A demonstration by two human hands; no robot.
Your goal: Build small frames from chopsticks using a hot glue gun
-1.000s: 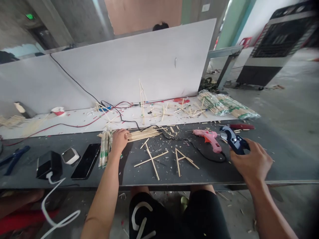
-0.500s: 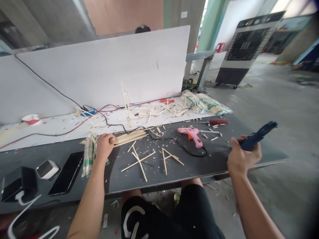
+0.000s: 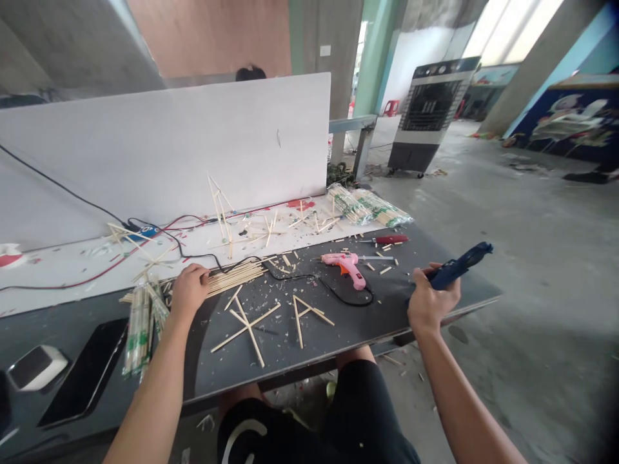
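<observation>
My left hand [image 3: 191, 291] has its fingers curled at the left end of a pile of thin wooden sticks [image 3: 236, 277]; what the fingertips hold is hidden. My right hand [image 3: 432, 301] is wrapped around a dark blue hand tool [image 3: 459, 267], raised over the right end of the table; its exact kind is unclear. Between the hands lie a star-like figure of crossed sticks [image 3: 247, 325] and an A-shaped stick frame [image 3: 300, 316]. A pink glue gun [image 3: 345, 263] rests on its side behind them, a glue stick protruding from its back.
Left of my left arm are packed sticks [image 3: 138, 332], a black phone [image 3: 87, 370] and a white-edged device [image 3: 39, 367]. A red-handled tool [image 3: 391, 239] and bagged sticks [image 3: 377, 206] lie at the back right. Stick figures stand before the white board [image 3: 169, 148]. A black cord [image 3: 290, 277] crosses the table.
The view has turned to the right, so the table appears further left. Both hands keep nearly the same places relative to the table, the right still holding the blue tool.
</observation>
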